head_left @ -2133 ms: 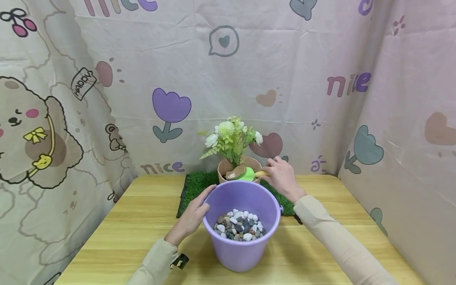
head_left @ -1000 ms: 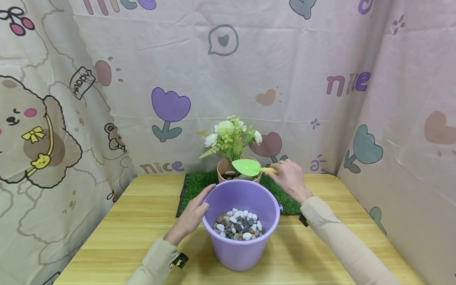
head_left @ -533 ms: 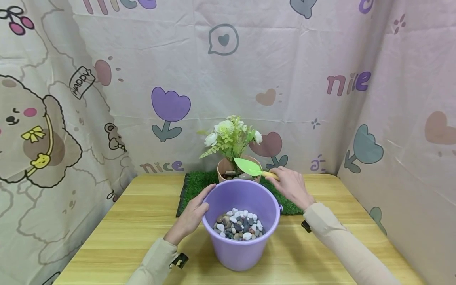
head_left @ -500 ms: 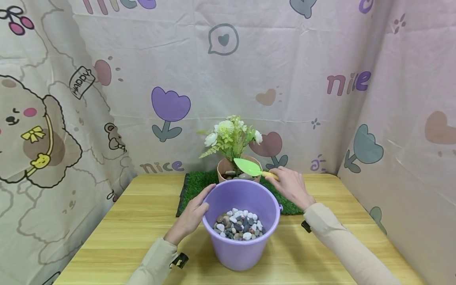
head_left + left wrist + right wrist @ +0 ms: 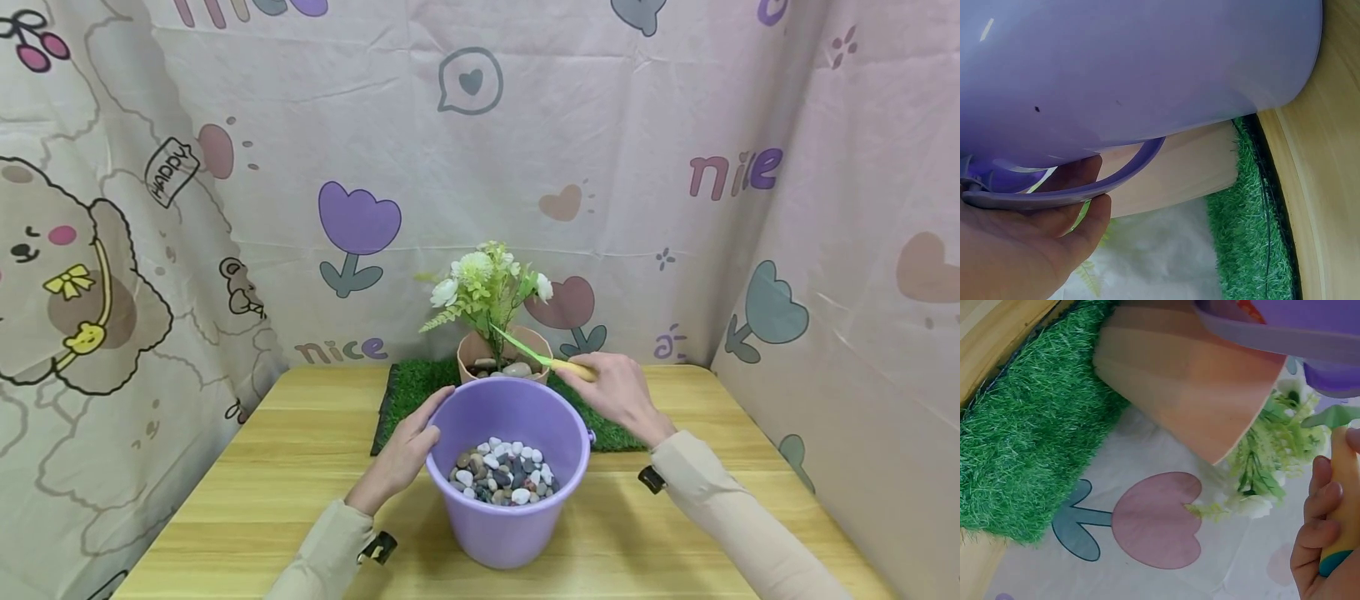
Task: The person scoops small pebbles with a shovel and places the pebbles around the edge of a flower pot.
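My left hand point(image 5: 406, 454) holds the left rim of a purple bucket point(image 5: 506, 537), thumb over the edge. In the left wrist view, its fingers point(image 5: 1088, 228) lie about the bucket's handle point(image 5: 1129, 175). Inside the bucket lie white, grey and brown pebbles point(image 5: 502, 475). My right hand point(image 5: 617, 392) grips the yellow handle of a small garden trowel point(image 5: 522, 346). Its green blade, seen edge-on, overlaps the pink plant pot point(image 5: 472, 354) behind the bucket. That pot holds stones point(image 5: 516, 370) and a plant with white flowers point(image 5: 480, 283); the bucket hides its lower part.
Beneath the pot lies a green turf mat point(image 5: 408, 400) with a dark edge, on a light wooden table point(image 5: 285, 483). A printed curtain point(image 5: 450, 167) hangs close behind and along both sides.
The trowel, at first tipped low over the pot with brown stone-like contents, has come up and turned edge-on, its blade bare. My right hand has shifted right and down. The left hand stays put.
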Tool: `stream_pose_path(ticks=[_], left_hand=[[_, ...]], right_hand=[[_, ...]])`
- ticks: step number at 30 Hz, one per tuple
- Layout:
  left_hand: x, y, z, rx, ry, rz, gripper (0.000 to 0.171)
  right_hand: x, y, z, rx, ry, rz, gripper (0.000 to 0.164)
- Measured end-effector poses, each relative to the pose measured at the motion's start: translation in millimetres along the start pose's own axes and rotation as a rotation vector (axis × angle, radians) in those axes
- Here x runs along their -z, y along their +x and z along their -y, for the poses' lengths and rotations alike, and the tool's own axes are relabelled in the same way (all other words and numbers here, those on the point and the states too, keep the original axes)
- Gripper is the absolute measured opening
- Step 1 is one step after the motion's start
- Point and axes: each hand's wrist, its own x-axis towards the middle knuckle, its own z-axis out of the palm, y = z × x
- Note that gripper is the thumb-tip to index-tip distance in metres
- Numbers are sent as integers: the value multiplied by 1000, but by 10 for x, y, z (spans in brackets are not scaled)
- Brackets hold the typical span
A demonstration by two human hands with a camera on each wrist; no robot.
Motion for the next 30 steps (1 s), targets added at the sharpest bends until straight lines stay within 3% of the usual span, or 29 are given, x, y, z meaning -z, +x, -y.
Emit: stream_pose_path(ticks=[7, 12, 20, 30], left_hand=[[8, 1, -5, 2, -4, 4, 64], [10, 4, 0, -3, -6, 8, 64], [16, 7, -1, -7, -11, 9, 64], [4, -2, -6, 13, -21, 10, 64]], right_hand=[[155, 2, 4, -39, 140, 66, 30], [241, 13, 20, 50, 169, 191, 24], [224, 61, 267, 366, -73, 326, 30], [53, 148, 540, 597, -264, 405, 32]])
